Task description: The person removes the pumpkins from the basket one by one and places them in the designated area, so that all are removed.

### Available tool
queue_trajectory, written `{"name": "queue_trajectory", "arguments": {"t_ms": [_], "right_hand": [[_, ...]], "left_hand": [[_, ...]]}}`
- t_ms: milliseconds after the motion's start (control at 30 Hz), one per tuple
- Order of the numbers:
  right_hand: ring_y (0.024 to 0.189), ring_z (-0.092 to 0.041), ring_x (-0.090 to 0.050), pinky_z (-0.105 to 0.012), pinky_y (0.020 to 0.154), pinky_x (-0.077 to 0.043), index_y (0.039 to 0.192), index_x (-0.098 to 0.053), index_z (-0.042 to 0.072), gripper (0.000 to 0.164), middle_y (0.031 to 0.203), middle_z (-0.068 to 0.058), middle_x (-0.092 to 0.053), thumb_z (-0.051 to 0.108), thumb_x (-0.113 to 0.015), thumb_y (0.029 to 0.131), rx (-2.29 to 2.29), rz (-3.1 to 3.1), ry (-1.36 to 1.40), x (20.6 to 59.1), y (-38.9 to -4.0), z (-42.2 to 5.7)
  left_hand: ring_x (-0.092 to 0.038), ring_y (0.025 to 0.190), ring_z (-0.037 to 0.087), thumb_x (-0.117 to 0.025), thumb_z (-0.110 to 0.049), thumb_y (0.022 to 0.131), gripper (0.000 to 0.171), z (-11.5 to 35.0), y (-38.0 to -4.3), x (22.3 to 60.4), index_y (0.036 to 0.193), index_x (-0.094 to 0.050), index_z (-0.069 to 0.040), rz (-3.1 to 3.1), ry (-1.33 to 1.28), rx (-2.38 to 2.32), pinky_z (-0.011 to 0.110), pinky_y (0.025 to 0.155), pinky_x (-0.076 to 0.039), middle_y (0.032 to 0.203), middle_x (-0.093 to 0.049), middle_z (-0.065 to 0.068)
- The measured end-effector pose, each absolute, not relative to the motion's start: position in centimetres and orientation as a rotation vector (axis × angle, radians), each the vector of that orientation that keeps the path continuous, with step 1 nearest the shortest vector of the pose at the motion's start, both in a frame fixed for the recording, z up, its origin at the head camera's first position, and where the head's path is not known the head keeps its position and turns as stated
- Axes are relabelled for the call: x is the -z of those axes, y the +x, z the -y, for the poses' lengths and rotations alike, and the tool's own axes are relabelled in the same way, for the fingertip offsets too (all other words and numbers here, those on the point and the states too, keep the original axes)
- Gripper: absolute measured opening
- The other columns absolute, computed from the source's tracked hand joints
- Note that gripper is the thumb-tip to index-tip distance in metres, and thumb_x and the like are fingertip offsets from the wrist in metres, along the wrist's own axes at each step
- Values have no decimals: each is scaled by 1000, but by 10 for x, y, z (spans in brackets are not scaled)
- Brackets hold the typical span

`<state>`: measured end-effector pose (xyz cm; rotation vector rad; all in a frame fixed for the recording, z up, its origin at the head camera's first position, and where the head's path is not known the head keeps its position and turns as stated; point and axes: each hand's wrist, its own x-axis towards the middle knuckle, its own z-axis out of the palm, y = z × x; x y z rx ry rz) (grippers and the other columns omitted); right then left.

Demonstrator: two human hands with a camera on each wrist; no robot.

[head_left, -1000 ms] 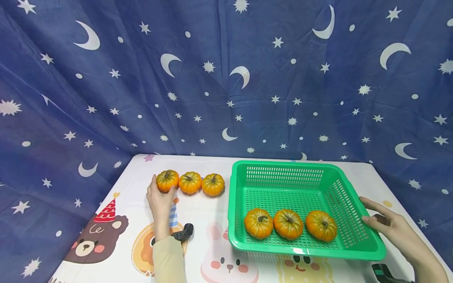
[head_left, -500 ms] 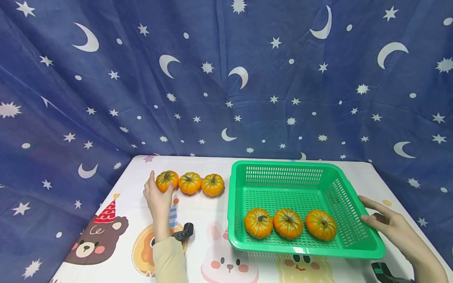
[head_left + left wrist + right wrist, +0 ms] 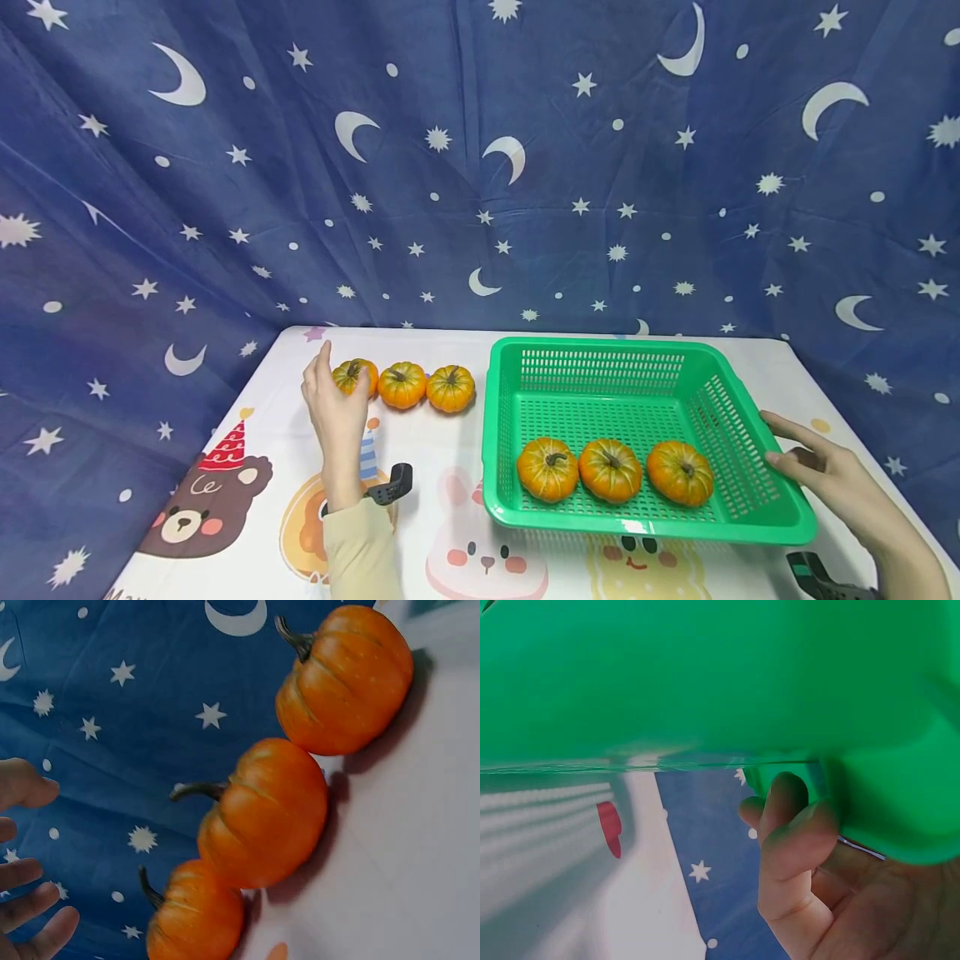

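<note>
Pumpkins (image 3: 402,385): three lined up toward the far-left corner of the table (image 3: 427,454), three in the basket (image 3: 637,528). Left hand (image 3: 339,408) has fingers spread by the end one; right hand (image 3: 825,471) pinches the basket's rim, probably steadying it.

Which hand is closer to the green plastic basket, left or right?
The right hand: it is at the right-hand rim of the green plastic basket. The left hand is farther off, left of the basket, by the leftmost round orange pumpkin.
</note>
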<state>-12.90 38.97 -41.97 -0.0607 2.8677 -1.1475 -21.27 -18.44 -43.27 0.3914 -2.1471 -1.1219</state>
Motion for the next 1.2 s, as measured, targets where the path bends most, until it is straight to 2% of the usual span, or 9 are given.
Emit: {"name": "queue_trajectory", "arguments": {"t_ms": [233,533,1067,1200], "right_hand": [[81,0,-60,-17,67,-47,152,-27,7,66,113,37,-33,31,-55,97,1158,-2866,-74,419,-130,-388],[81,-2,-61,-16,67,-47,150,-29,4,64,113,36,-38,29,-55,97,1203,-2857,-111,415,-132,-387],[78,-5,-62,-17,67,-46,149,-30,1,63,109,33,-45,25,-56,97,1236,-2848,-120,415,-127,-388],[78,-5,-62,-17,66,-46,149,-31,0,62,108,32,-46,23,-57,97,1243,-2852,-131,415,-127,-389]], "left_hand": [[-38,129,36,-69,-16,85,66,171,-207,413,145,-42,-12,2163,320,1082,54,105,-36,141,-43,16],[-40,128,35,-69,-14,85,64,151,-205,393,144,-43,-13,2173,180,1024,54,103,-39,140,-45,16],[-46,124,33,-68,-14,85,60,120,-211,379,141,-47,-15,2224,-100,1007,49,99,-42,139,-49,11],[-47,123,32,-67,-14,86,58,112,-209,378,140,-48,-14,2245,-179,1021,46,94,-46,138,-49,12]]}}
